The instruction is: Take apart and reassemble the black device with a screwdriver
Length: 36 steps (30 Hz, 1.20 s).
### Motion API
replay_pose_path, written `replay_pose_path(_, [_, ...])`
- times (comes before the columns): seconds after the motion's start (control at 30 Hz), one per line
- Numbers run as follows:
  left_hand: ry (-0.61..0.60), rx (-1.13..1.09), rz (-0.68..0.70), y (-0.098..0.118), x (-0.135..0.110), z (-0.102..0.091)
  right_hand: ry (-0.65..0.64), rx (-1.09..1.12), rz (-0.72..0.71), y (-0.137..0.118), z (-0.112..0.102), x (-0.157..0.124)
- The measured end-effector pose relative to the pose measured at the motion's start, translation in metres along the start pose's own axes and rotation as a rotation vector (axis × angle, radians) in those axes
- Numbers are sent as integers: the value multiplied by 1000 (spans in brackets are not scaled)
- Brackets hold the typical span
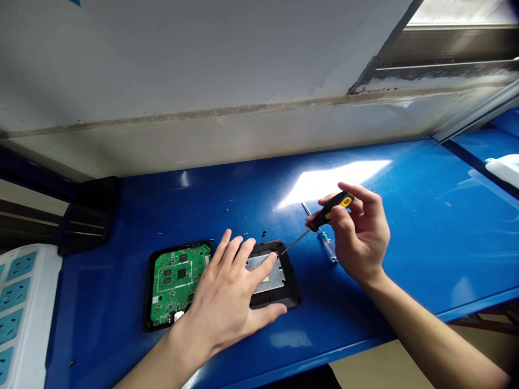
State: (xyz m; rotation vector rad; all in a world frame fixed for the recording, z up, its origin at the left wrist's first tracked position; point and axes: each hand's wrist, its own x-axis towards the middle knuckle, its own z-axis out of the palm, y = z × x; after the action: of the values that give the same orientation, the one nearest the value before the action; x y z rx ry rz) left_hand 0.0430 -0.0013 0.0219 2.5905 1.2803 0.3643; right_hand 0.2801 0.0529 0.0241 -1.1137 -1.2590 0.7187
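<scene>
My right hand (pixel 360 232) grips a black and yellow screwdriver (pixel 331 212), its shaft slanting down to the left. The tip meets the upper right part of a black plastic housing (pixel 290 281), which has a silver metal plate (pixel 275 278) inside. Across that housing lies my left hand (pixel 231 286), fingers spread, index finger on the plate near the tip. Partly behind my left hand and wrist is a green circuit board (pixel 174 275) in a black shell. A second screwdriver with a clear bluish handle (pixel 328 247) rests on the table below my right hand.
Several small screws (pixel 265 233) lie beyond the housing on the blue table (pixel 425 232). A white power strip (pixel 44 302) stands at the left, near a black object (pixel 91 213). A wall (pixel 194 138) runs along the back edge; a white object (pixel 505 168) sits far right.
</scene>
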Motion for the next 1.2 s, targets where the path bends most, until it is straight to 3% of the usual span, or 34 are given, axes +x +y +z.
replay_pose_path(0.33, [4,4,-10,0,0,1,2,-65,-135,-2,0,-4])
replay_pose_path(0.9, [49,-7,-6,1,0,2,-18,-49,-168,2,-2,-5])
replay_pose_path(1.2, [16,-80,-46,1,-1,0,-139,-13,-312,-5,-4,-9])
